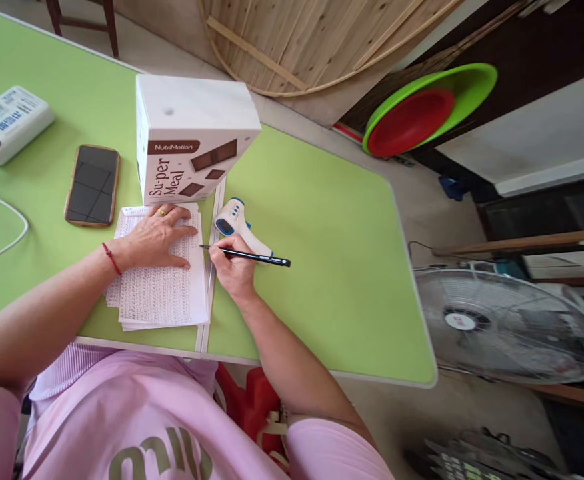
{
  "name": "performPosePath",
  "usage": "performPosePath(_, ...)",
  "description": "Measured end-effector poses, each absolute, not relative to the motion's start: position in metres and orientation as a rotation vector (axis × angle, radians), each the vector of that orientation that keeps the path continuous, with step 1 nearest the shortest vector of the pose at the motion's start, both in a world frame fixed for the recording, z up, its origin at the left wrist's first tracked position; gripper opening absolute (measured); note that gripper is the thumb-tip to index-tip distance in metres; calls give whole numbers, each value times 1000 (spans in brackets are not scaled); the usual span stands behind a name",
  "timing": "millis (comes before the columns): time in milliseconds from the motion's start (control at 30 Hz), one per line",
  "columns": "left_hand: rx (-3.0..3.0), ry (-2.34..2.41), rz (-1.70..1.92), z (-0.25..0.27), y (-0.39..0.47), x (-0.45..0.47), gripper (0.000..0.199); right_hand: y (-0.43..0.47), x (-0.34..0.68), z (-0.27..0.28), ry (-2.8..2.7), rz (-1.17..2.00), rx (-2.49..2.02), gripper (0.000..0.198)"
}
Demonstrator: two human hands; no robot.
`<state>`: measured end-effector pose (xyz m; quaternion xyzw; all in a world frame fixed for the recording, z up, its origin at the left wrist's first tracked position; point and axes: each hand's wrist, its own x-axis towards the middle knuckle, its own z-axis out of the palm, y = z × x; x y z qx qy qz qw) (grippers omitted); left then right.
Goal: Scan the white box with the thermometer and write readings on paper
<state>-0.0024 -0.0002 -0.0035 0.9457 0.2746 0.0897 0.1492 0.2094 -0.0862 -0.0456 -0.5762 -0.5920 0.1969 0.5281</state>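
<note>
My right hand (234, 267) grips a black pen (265, 257), its tip at the right side of a stack of paper (162, 300) covered in handwritten lines. Flat on the upper part of the stack, fingers spread, rests my left hand (157, 239), with a ring and a red wrist string. Just behind the paper stands a white and brown NutriMotion box (197, 127). A white and blue infrared thermometer (237, 223) lies beyond my right hand, partly hidden by it and the pen.
Left of the box, a phone (93, 185) lies on the green folding table (322, 267). A white power bank (12, 123) with a cable (19, 217) sits farther left. Right of the table are a standing fan (512, 327) and green and red basins (417, 113).
</note>
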Motion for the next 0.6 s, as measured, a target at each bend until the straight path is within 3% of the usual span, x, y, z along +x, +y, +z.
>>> performPosePath(600, 2700, 763, 328, -8, 1, -5, 63, -90, 212, -44, -1413, 455, -1429, 23)
